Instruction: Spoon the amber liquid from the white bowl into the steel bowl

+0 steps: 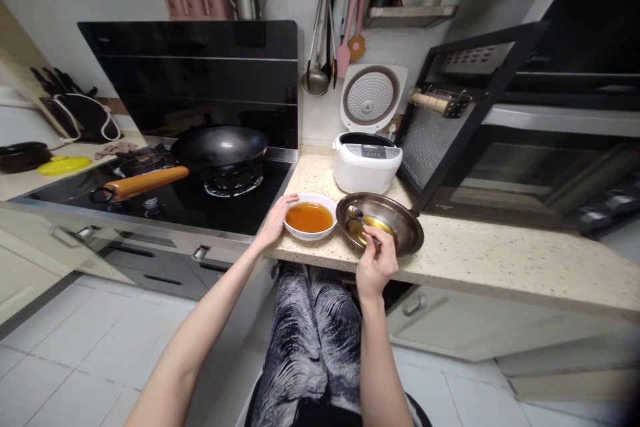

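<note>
A white bowl (311, 236) of clear amber-brown liquid (309, 217) stands near the counter's front edge. My left hand (274, 221) grips its left rim, fingertips at the far side of the edge. Directly to the right is a wide, shallow metal bowl (411, 230) with a little yellow, oil-like liquid (376, 221) in it. Between the closed fingers of my right hand (378, 259) is a metal spoon (355, 213). Its head is inside the metal bowl, over the left part; I cannot tell whether it touches the liquid. Most of the handle is hidden by my fingers.
A white rice cooker (367, 167) with its lid raised stands behind the bowls. Left of the counter, a black wok (220, 147) sits on the gas hob, its wooden handle (150, 183) pointing frontward. An oven (545, 173) is at right. Ladles and tongs (320, 33) hang on the wall.
</note>
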Available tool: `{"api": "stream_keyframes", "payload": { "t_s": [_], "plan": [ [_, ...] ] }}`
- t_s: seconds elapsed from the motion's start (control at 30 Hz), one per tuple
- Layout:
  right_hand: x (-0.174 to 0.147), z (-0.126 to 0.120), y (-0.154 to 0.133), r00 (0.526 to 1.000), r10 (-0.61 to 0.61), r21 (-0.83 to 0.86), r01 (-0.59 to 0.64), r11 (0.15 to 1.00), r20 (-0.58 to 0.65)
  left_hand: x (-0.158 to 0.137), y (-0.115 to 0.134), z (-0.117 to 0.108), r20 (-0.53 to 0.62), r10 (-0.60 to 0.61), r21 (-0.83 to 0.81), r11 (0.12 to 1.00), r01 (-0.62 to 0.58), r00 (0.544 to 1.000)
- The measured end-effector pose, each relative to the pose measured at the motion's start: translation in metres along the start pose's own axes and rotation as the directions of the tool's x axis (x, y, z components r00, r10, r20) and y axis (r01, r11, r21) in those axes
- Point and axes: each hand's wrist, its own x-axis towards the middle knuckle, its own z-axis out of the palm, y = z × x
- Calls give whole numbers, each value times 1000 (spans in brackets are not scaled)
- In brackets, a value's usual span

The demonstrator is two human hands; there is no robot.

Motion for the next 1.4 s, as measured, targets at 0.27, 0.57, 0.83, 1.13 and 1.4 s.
{"api": "stream_keyframes", "payload": {
  "t_s": [0.27, 0.57, 0.83, 1.13, 1.4],
  "plan": [
    [-2, -4, 9, 968, -164, -52, 177, 983, 189, 0, 1, 0, 2, 6, 5, 1000, -6, 1000],
    [-2, -11, 18, 921, -229, -39, 254, 966, 314, 0, 3, -1, 5, -2, 5, 1000, 2, 1000],
    [-2, -4, -2, 991, -135, -4, 135, 991, 17, 0, 2, 0, -1, 9, -17, 1000, -9, 1000],
    [-16, 16, -25, 992, -48, 193, 24, 981, 119, -1, 3, 0, -11, 16, -22, 1000, -16, 1000],
    [-24, 30, -25, 970, -41, 176, -2, 984, 240, -1, 4, 1, -15, -3, -17, 1000, 3, 1000]
  ]
}}
